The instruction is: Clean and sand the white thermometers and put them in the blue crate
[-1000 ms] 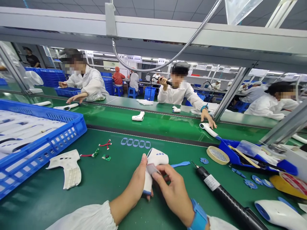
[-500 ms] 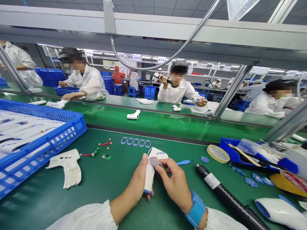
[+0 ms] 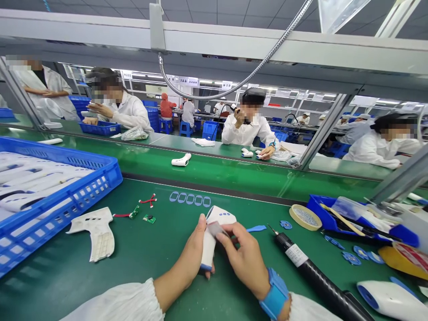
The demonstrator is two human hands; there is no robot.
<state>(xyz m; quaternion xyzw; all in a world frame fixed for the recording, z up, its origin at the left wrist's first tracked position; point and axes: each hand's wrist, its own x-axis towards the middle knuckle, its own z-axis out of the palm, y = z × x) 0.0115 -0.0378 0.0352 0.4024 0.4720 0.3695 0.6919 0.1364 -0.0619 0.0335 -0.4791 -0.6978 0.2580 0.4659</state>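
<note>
My left hand (image 3: 192, 254) is wrapped round the handle of a white gun-shaped thermometer housing (image 3: 209, 249) with a blue end and small blue buttons on top. My right hand (image 3: 245, 258), wearing a blue wrist strap (image 3: 274, 294), pinches a small greyish flat piece (image 3: 216, 227) against the housing's upper part. Whether it is a pad or a cover, I cannot tell. To the left lies a white half shell (image 3: 95, 232) with its inside facing up. Near it are a small green circuit board (image 3: 149, 219) and red wires (image 3: 147, 200).
A blue crate (image 3: 100, 178) of white housings fills the left side. Several blue-edged frames (image 3: 190, 198) lie in a row ahead. On the right are a black electric screwdriver (image 3: 310, 267), a tape roll (image 3: 305, 217) and a blue parts bin (image 3: 321, 209). A green conveyor (image 3: 147, 162) runs beyond, with co-workers behind.
My hands keep nearly the same hold. The housing on the conveyor has shifted slightly left. Across the line, one co-worker's hand has lowered to the table; another has raised theirs.
</note>
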